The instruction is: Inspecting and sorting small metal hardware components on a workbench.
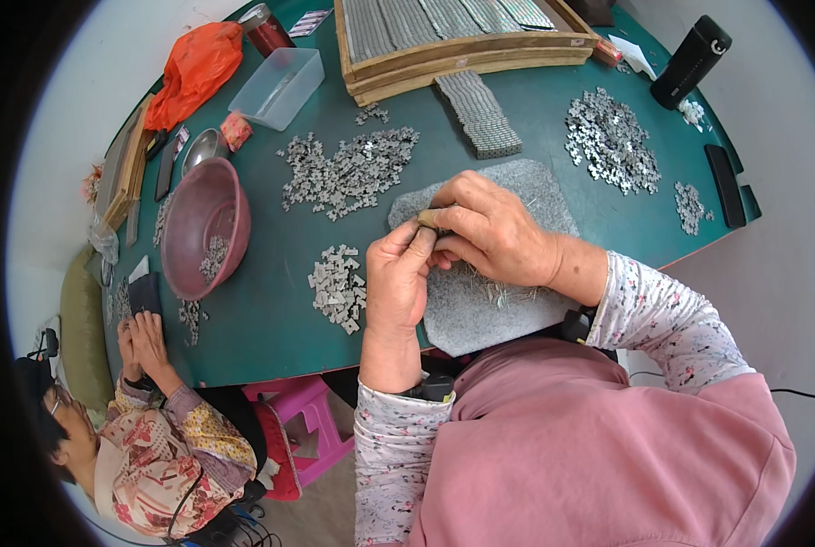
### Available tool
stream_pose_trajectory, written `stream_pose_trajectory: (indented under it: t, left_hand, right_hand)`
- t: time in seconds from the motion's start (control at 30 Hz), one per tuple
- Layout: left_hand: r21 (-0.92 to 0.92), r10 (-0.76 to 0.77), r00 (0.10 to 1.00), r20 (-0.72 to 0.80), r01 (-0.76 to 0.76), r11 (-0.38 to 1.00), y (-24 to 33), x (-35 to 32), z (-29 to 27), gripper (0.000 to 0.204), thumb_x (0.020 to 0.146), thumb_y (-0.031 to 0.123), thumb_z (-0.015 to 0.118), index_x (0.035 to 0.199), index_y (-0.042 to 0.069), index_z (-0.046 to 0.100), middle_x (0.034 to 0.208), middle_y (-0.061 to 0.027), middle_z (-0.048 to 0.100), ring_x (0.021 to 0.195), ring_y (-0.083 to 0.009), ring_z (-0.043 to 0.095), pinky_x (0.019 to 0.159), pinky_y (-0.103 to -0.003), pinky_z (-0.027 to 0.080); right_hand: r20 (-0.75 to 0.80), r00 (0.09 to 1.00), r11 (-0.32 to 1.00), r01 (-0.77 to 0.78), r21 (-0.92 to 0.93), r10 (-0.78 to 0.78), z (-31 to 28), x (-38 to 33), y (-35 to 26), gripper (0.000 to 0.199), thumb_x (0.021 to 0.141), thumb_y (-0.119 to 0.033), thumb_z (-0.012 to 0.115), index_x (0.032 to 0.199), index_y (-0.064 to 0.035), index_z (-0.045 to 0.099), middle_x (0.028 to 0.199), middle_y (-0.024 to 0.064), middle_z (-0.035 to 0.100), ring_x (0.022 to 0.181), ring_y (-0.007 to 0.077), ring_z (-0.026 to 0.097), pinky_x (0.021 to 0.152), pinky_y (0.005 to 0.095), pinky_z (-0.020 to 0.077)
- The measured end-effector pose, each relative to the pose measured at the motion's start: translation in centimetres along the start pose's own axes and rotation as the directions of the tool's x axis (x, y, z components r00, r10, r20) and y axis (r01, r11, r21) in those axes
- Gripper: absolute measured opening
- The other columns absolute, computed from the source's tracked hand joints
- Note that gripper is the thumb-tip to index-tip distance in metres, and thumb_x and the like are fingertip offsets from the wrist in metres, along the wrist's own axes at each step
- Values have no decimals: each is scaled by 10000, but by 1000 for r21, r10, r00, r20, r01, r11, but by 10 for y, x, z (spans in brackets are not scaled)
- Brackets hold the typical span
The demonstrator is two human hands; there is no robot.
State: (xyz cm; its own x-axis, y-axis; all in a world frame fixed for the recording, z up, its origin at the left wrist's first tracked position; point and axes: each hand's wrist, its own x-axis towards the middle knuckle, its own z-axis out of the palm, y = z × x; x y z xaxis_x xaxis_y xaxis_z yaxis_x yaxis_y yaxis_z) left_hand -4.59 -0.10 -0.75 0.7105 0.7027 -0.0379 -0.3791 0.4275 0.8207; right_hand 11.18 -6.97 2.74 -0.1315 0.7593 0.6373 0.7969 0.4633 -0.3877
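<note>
My left hand (397, 281) and my right hand (503, 235) meet above a grey felt mat (457, 324). Both are closed, fingertips pressed together around something small that the fingers hide. Thin metal pins (500, 290) lie scattered on the mat below my right hand. Left of the mat is a pile of flat, pale metal pieces (336, 287). Beyond it spreads a larger heap of small grey metal parts (348, 171). A block of parts in rows (478, 114) lies just past the mat.
Wooden trays (466, 66) stand at the back, with a clear plastic box (280, 88) and pink bowl (234, 219) to the left. Another metal heap (612, 141) and a black bottle (691, 62) are at right. A co-worker's hands (146, 346) rest at the left edge.
</note>
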Motion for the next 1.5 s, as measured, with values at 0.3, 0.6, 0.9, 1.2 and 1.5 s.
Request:
stream_pose_trajectory:
  t: [0.3, 0.6, 0.9, 1.2, 1.5]
  left_hand:
    - [-166, -57, 993, 104, 74, 983, 4, 1, -6, 266, 973, 126, 554, 1150, -61, 620, 977, -88, 667, 826, -161, 622, 726, -294, 498]
    - [-88, -58, 998, 28, 60, 994, 13, 10, 1, 218, 962, 130, 577, 1067, -48, 648, 916, -90, 673, 744, -152, 638, 629, -261, 505]
    - [47, 46, 960, -278, -34, 998, 3, 14, -7, 188, 957, 166, 606, 947, -20, 631, 755, -137, 672, 584, -193, 645, 491, -265, 502]
    - [-13, 143, 911, -386, -160, 987, 11, 20, -19, 407, 998, 340, 527, 908, -48, 610, 781, -170, 672, 595, -219, 661, 503, -280, 534]
    - [-71, 114, 926, -359, -148, 986, 12, 19, -18, 592, 1004, 499, 409, 973, -66, 581, 807, -199, 661, 668, -257, 669, 573, -321, 553]
  right_hand:
    - [0, 990, 990, 138, -21, -138, -4, 13, 2, 378, 651, -99, 749, 985, -14, 594, 941, 119, 574, 877, 320, 573, 750, 399, 496]
    - [7, 1000, 994, 4, 107, -5, -3, 17, 8, 282, 684, -90, 746, 920, -15, 610, 900, 115, 588, 857, 317, 586, 724, 390, 505]
    - [295, 878, 897, -267, -352, 377, -3, 30, 30, 279, 787, -218, 720, 954, -7, 648, 933, 160, 617, 898, 331, 639, 779, 413, 524]
    - [284, 913, 940, -220, -259, 292, 20, 47, 44, 284, 775, -166, 714, 989, -1, 628, 893, 174, 617, 844, 357, 639, 747, 438, 520]
    - [214, 915, 897, -249, -365, 341, 43, 69, 63, 206, 782, -95, 648, 945, 25, 613, 918, 225, 641, 842, 381, 657, 753, 445, 531]
